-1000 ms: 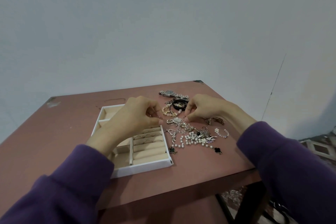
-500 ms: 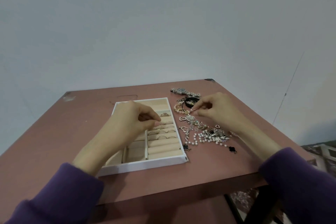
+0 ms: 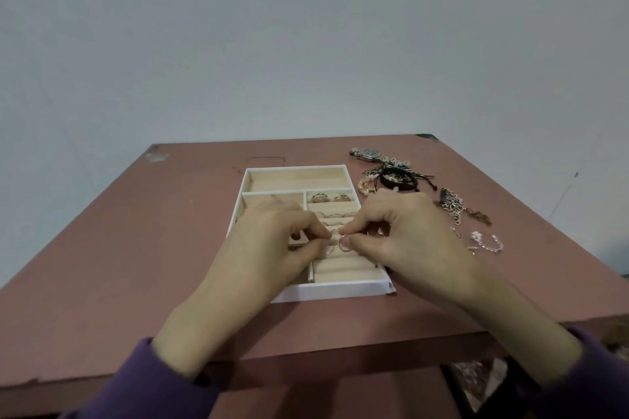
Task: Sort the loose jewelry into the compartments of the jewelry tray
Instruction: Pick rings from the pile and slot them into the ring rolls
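A white jewelry tray (image 3: 340,291) with beige lining lies mid-table; several rings (image 3: 332,198) stand in its right-hand ring rolls. Both hands meet over the ring rolls. My left hand (image 3: 272,248) and my right hand (image 3: 405,241) pinch a thin silver ring (image 3: 343,244) between fingertips, just above the rolls. Whether each hand holds its own ring I cannot tell. Loose jewelry lies right of the tray: a watch (image 3: 369,154), black cord bracelets (image 3: 398,178), a silver chain (image 3: 454,204) and a small pearl bracelet (image 3: 486,243). My right hand hides part of the pile.
The pink-brown table (image 3: 136,248) ends at a front edge just below my wrists and a right edge near the chain. A grey wall stands behind. The tray's long back compartment (image 3: 296,178) holds nothing visible.
My right hand left the jewelry pile and came left over the tray to meet my left hand above the ring rolls. The view swung so the tray sits more central.
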